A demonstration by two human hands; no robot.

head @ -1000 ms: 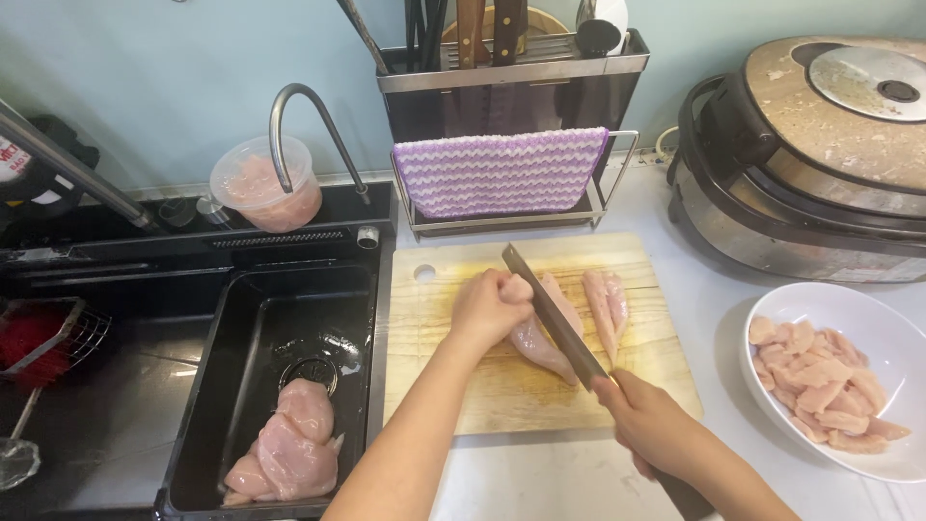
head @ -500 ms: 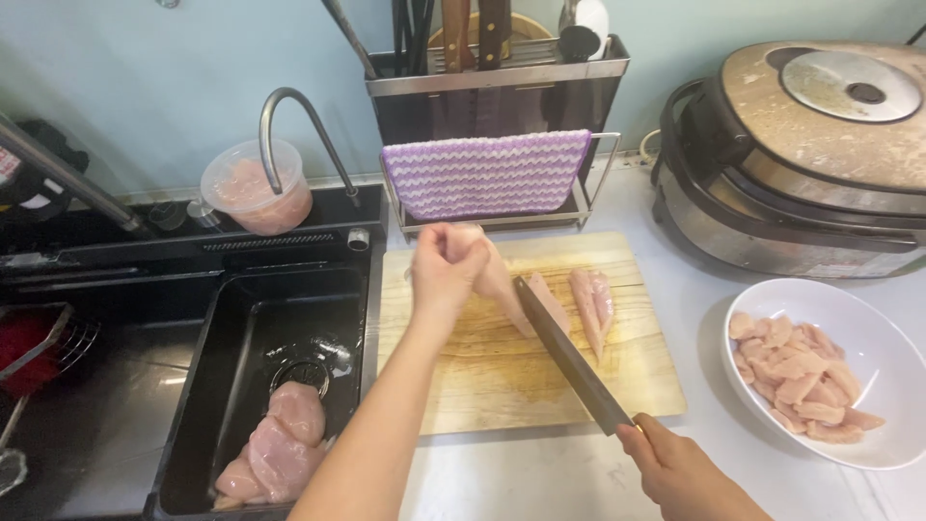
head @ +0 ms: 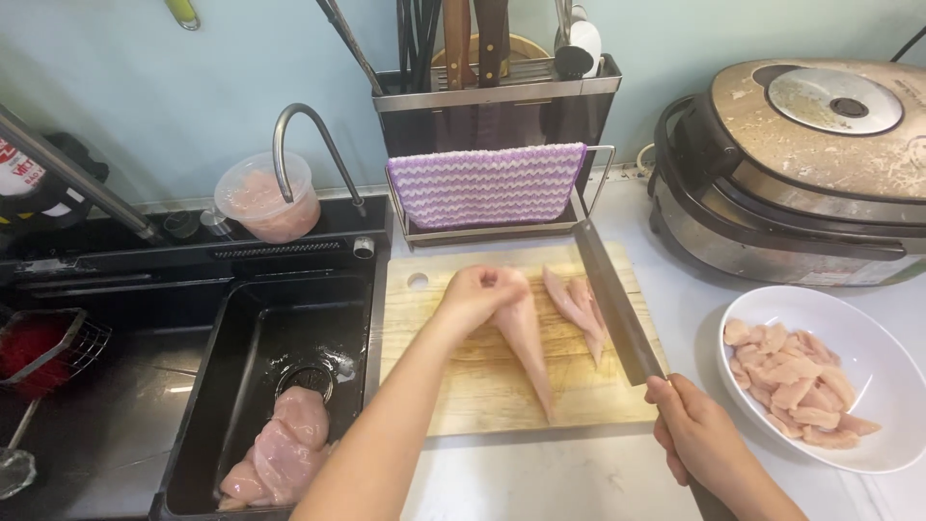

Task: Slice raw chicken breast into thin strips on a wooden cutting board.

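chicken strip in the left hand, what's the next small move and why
Probably lay it flat on the cutting board. The left hand pinches the chicken strip by its top end while the right hand holds the cleaver off to the side, blade not on the meat. Other strips lie beside it.

From my remote view, I see two bare forearms entering from the bottom edge, with no sleeves reaching the visible part. My left hand (head: 479, 294) and right hand (head: 699, 434) carry no gloves, rings, watch or bands. Short, unpainted nails show on the right fingers (head: 667, 394).
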